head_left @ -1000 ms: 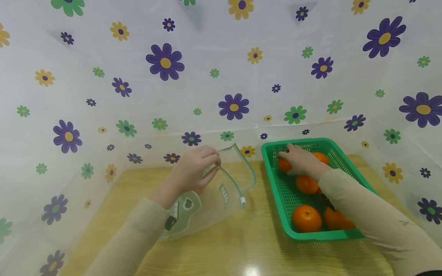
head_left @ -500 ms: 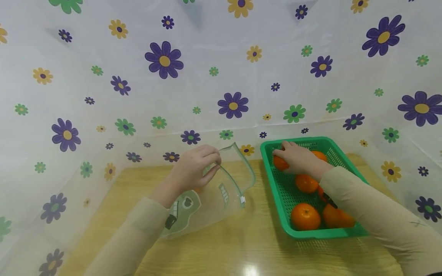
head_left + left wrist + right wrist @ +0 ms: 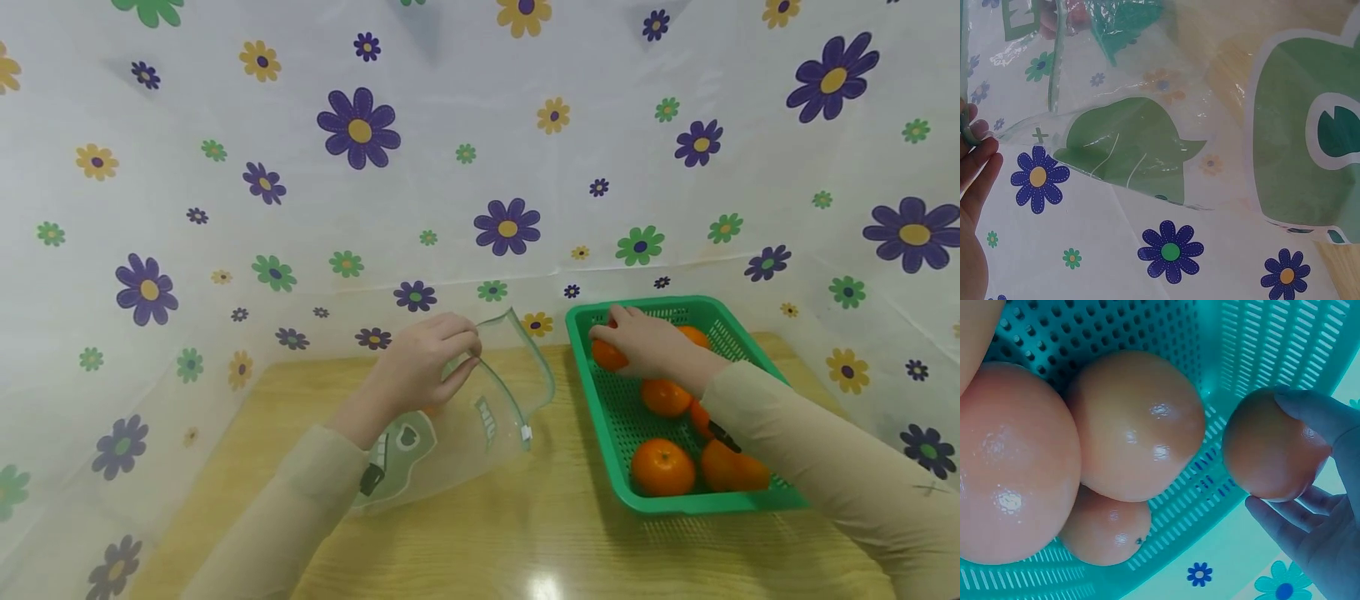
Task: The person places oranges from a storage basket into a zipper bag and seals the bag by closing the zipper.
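Your work sits on a pale, wood-grained table (image 3: 577,542) with a bright spot of light near its front edge. A white plastic sheet (image 3: 442,208), printed with purple, yellow and green flowers, rises behind the table and along both sides. On your right stands a green perforated basket (image 3: 604,440), with several loose oranges (image 3: 663,467) lying in it. At its far left corner your right hand (image 3: 652,348) holds one orange (image 3: 608,356) between thumb and fingers — inside the basket, apart from the others in the right wrist view; whether it touches the floor, you can't tell. To the left, your left hand (image 3: 427,367) pinches the rim of a clear zip bag (image 3: 457,458) with green printing, its mouth parted toward the basket. A little orange colour shows by your wrist.
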A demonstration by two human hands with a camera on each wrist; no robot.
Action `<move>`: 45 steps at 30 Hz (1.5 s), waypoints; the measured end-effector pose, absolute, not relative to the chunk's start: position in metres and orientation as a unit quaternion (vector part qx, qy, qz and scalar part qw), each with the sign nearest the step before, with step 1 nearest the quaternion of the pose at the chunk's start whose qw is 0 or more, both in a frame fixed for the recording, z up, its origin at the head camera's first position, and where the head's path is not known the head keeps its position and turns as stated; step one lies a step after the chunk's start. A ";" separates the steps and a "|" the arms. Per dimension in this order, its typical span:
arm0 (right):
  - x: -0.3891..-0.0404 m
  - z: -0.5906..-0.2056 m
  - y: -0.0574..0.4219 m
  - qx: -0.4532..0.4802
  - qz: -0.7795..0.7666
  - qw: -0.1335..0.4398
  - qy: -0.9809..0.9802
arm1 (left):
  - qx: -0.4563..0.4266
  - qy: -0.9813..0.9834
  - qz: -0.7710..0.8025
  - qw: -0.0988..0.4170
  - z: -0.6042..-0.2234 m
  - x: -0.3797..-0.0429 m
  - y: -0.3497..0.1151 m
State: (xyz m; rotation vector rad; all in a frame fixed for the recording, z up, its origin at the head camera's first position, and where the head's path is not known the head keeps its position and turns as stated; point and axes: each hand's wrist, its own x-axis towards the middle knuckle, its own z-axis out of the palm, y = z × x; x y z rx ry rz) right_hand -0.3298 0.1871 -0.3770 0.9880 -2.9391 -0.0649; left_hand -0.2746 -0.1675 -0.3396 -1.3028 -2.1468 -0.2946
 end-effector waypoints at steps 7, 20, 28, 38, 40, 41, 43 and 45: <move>-0.321 -0.369 0.180 0.334 -0.035 0.031 -0.941 | -0.491 -0.810 -0.109 0.302 -0.339 -0.275 -0.167; -0.315 -0.356 0.176 0.333 -0.038 0.036 -0.942 | -0.496 -0.804 -0.112 0.308 -0.339 -0.276 -0.167; -0.312 -0.352 0.174 0.343 -0.051 0.042 -0.937 | -0.497 -0.803 -0.114 0.308 -0.340 -0.277 -0.166; -0.302 -0.341 0.166 0.367 -0.049 0.065 -0.927 | -0.493 -0.806 -0.115 0.307 -0.339 -0.278 -0.167; -0.301 -0.339 0.164 0.369 -0.050 0.064 -0.926 | -0.494 -0.805 -0.117 0.308 -0.340 -0.278 -0.167; -0.300 -0.338 0.163 0.371 -0.051 0.063 -0.925 | -0.495 -0.804 -0.118 0.308 -0.340 -0.279 -0.167; -0.297 -0.336 0.161 0.372 -0.052 0.061 -0.925 | -0.498 -0.802 -0.118 0.310 -0.340 -0.279 -0.166; -0.295 -0.334 0.159 0.374 -0.052 0.059 -0.924 | -0.499 -0.800 -0.117 0.311 -0.341 -0.280 -0.166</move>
